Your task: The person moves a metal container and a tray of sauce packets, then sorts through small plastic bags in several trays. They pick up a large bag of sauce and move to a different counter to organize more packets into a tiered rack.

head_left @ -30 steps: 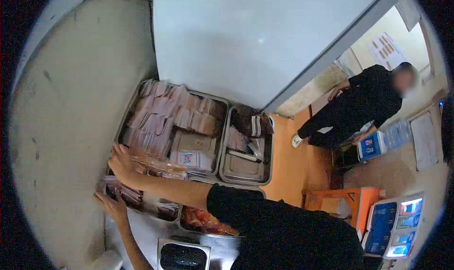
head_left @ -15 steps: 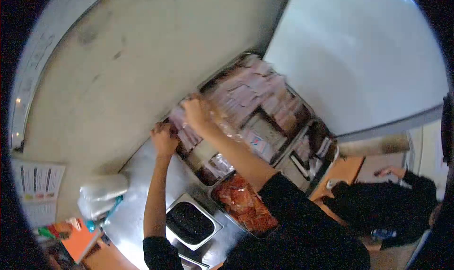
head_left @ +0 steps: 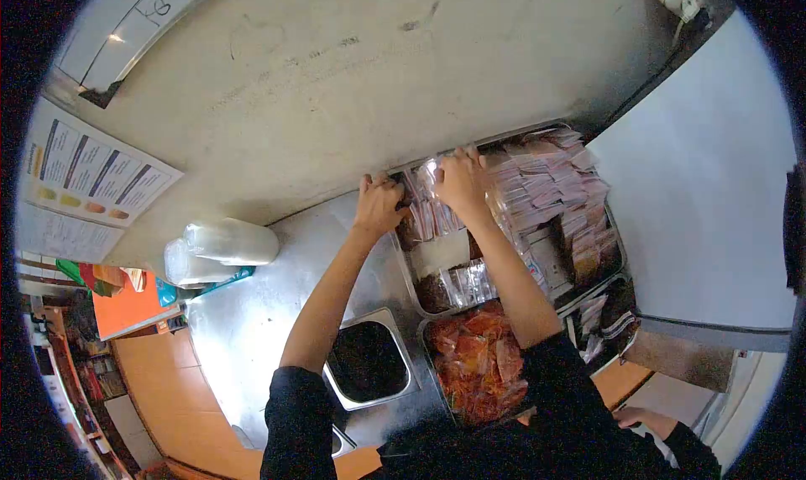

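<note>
Nearest to me are my own black sleeves at the bottom of the view, with both bare forearms reaching away across a steel counter point(head_left: 243, 329). Just past the left sleeve a small steel pan point(head_left: 369, 362) sits sunk in the counter, filled with something dark. Beside it on the right, partly under my right arm, a tray of red-orange packets point(head_left: 474, 362) lies close to me.

Farther along, a steel tray point(head_left: 411, 283) holds a near cluster of clear sachets with dark contents point(head_left: 460, 285). At its far end stands a row of small clear sachets point(head_left: 428, 215), set on edge against the wall.

My left hand point(head_left: 378, 204) rests at the far left corner of that tray, fingers curled down over the rim and touching the left end of the row. I cannot tell whether it actually grips a sachet. My right hand point(head_left: 460, 182) sits just right of it, on top of the same row, fingers bent narrow and pinching the upper edges of the sachets. The row lies directly under and between the two hands.

To the right, a larger tray is packed with pink and white packets point(head_left: 550, 194). On the left, well apart, a stack of clear plastic cups point(head_left: 220, 249) lies on its side. Beyond everything is a grey wall point(head_left: 353, 77) with a printed chart point(head_left: 88, 186) at far left.
</note>
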The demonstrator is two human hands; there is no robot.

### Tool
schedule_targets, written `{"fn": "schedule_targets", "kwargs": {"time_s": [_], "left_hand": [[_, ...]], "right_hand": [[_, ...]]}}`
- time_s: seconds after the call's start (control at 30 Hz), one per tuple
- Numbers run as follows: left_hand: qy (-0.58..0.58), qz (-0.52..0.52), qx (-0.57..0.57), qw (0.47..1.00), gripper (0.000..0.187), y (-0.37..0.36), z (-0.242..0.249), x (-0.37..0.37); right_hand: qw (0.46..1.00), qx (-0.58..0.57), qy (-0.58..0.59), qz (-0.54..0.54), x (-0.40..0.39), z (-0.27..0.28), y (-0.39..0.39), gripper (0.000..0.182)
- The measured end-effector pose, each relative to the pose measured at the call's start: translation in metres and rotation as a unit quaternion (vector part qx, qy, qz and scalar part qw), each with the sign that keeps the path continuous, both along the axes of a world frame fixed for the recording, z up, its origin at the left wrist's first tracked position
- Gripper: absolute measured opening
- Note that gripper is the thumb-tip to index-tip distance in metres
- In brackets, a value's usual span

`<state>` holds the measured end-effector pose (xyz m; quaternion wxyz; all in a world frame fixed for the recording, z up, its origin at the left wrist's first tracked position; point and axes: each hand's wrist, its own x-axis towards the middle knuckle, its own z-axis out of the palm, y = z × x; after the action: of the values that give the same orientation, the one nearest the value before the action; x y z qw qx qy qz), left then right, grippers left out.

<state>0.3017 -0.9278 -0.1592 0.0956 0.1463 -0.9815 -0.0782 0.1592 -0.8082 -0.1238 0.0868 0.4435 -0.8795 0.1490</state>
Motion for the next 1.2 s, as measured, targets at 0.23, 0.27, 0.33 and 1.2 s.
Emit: {"fn": "schedule_targets", "kwargs": {"time_s": [0.23, 0.27, 0.33, 1.2], "left_hand": [[0.013, -0.035, 0.051, 0.998, 0.028, -0.006, -0.014, -0.016], [0.024, -0.036, 0.064, 0.997, 0.026, -0.007, -0.014, -0.014], [0.018, -0.043, 0.1, 0.994, 0.024, -0.013, -0.009, -0.007], [0.148, -0.135, 0.226, 0.953, 0.041, -0.025, 0.013, -0.044]], "right_hand": [[0.998, 0.011, 0.019, -0.053, -0.008, -0.006, 0.008, 0.019], [0.997, -0.011, -0.066, -0.05, -0.011, 0.0, 0.014, 0.022], [0.983, -0.049, -0.164, -0.058, -0.019, 0.018, 0.032, 0.02], [0.983, 0.047, -0.037, -0.171, 0.052, 0.006, 0.132, 0.04]]}}
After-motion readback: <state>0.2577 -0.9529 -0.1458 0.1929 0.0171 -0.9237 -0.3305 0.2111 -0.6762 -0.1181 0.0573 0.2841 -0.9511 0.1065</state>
